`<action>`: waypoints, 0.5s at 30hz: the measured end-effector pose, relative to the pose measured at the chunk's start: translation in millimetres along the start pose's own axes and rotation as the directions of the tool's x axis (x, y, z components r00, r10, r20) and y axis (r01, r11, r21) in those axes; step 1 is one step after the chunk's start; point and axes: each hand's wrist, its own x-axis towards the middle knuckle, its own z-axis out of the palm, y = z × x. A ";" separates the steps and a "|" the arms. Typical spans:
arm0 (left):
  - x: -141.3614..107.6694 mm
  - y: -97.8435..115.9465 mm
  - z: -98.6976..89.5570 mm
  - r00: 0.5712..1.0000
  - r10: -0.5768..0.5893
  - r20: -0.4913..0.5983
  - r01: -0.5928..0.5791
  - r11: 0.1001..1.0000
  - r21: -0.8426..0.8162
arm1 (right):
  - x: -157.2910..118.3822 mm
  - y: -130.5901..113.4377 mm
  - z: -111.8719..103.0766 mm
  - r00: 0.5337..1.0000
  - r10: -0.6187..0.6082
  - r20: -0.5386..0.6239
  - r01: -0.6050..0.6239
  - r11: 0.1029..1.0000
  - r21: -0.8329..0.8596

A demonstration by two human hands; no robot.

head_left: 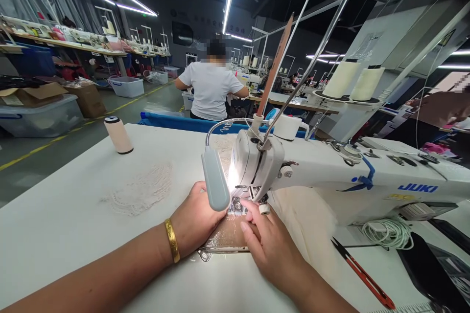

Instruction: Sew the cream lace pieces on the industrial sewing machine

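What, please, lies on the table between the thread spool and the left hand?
In the head view, a piece of white lace lies between the thread spool and the left hand.

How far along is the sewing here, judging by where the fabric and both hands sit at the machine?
Done: a lace piece lies on the table left of the machine; whether it is finished cannot be told. In hand: the left hand and right hand press a small fabric piece flat at the presser foot of the sewing machine. Left: most of that piece lies in front of the needle.
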 end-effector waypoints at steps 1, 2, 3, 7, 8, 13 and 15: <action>-0.6 -0.5 0.8 1.000 -0.010 0.008 0.010 1.000 -0.012 | -1.0 0.1 0.8 1.000 0.005 0.000 -0.005 1.000 -0.002; -1.1 -1.3 1.9 0.999 -0.026 0.021 0.026 0.999 -0.025 | -2.0 0.1 1.8 1.000 0.008 -0.003 -0.008 1.000 0.000; -1.6 -2.0 3.1 0.998 -0.044 0.039 0.045 0.998 -0.036 | -2.8 0.1 2.7 1.000 0.008 -0.008 -0.008 1.000 0.005; -1.9 -0.3 6.8 0.965 -0.188 0.182 0.196 0.980 -0.023 | -8.2 2.8 5.9 1.000 -0.007 -0.020 0.007 1.000 -0.004; -1.9 0.9 6.2 0.949 -0.225 0.222 0.234 0.972 -0.014 | -10.6 5.0 6.8 1.000 -0.014 -0.024 0.014 1.000 -0.014; -10.9 -13.1 -19.8 0.888 -0.314 0.336 0.328 0.945 0.017 | -21.7 28.3 16.2 0.993 -0.110 -0.037 0.109 0.994 -0.010; -24.3 -31.5 -43.7 0.861 -0.388 0.328 0.401 0.916 0.031 | -23.5 36.9 21.4 0.994 -0.110 -0.011 0.110 0.994 -0.004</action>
